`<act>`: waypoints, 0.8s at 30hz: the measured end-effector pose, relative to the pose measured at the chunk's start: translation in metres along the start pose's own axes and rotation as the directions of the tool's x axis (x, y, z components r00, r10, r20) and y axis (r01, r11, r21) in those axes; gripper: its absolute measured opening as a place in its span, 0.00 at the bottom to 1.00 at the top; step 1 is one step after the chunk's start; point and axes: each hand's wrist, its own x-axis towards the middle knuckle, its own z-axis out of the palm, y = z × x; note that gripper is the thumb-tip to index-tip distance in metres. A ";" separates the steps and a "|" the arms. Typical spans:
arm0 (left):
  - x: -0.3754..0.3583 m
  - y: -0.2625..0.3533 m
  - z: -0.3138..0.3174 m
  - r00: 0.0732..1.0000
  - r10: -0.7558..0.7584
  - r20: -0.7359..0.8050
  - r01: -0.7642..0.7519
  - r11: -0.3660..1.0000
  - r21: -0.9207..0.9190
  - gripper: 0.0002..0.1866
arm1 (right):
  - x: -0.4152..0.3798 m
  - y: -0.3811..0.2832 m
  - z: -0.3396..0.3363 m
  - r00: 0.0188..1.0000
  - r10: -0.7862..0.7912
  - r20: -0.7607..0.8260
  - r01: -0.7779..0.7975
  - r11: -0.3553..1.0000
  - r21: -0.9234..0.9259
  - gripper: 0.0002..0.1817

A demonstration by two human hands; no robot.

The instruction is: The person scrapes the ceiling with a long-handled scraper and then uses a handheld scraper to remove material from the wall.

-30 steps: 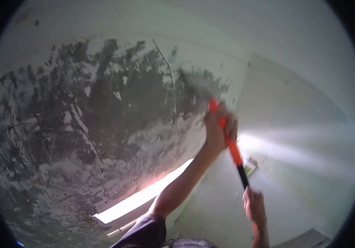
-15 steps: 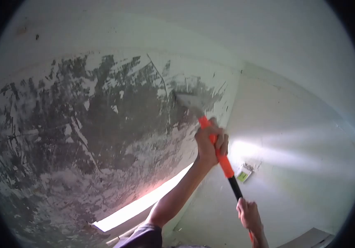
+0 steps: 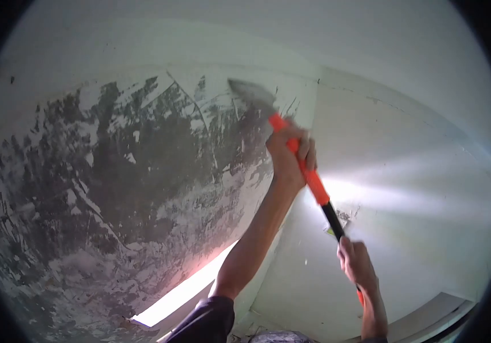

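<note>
A long-handled scraper with an orange and black handle slants up to the left across the view. My left hand wraps round the orange part of the handle, just below the blade. Lower down, my right hand is closed round the black section near its bottom end. The broad metal blade, blurred by motion, overlaps the upper right edge of the dark, patchy wall area. Pale coating shows round this area, and ragged light flecks lie across it.
A pale wall meets the patchy wall at a corner on the right. A bright strip opening runs below my left forearm. Behind the handle is a small wall box. A ledge stands at the lower right.
The scraper and both my hands have moved upward, taking the blade higher on the wall. The view has turned slightly to the right. Both hands still hold the handle.
</note>
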 end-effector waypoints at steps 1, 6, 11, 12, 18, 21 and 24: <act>-0.014 -0.004 -0.009 1.000 -0.015 0.011 0.015 0.999 -0.048 0.09 | -0.007 0.018 0.002 0.997 -0.071 0.018 0.073 0.994 -0.086 0.31; -0.003 -0.017 -0.025 0.996 -0.028 0.080 0.034 0.997 -0.076 0.08 | 0.015 0.051 0.006 0.903 -0.428 -0.031 0.397 0.860 -0.322 0.32; -0.017 -0.024 -0.015 0.999 -0.027 -0.040 0.022 0.990 -0.136 0.07 | -0.010 0.011 -0.022 0.997 0.076 0.008 -0.075 0.995 -0.069 0.31; -0.024 -0.028 -0.023 1.000 -0.023 0.022 0.025 0.992 -0.127 0.07 | -0.009 0.028 -0.016 0.999 0.035 0.014 -0.034 0.999 -0.017 0.31; 0.006 -0.030 -0.011 1.000 0.016 -0.021 -0.017 0.999 -0.050 0.09 | 0.022 0.020 -0.029 0.996 0.087 -0.008 -0.087 0.995 -0.047 0.32; -0.013 -0.039 -0.035 0.999 -0.043 0.028 0.044 0.999 -0.024 0.07 | 0.007 0.048 -0.016 0.996 -0.089 0.029 0.093 0.977 -0.190 0.31; 0.026 -0.038 -0.027 0.996 -0.079 -0.029 0.079 0.997 0.000 0.08 | 0.031 0.034 -0.001 0.996 0.087 -0.014 -0.086 0.996 0.025 0.33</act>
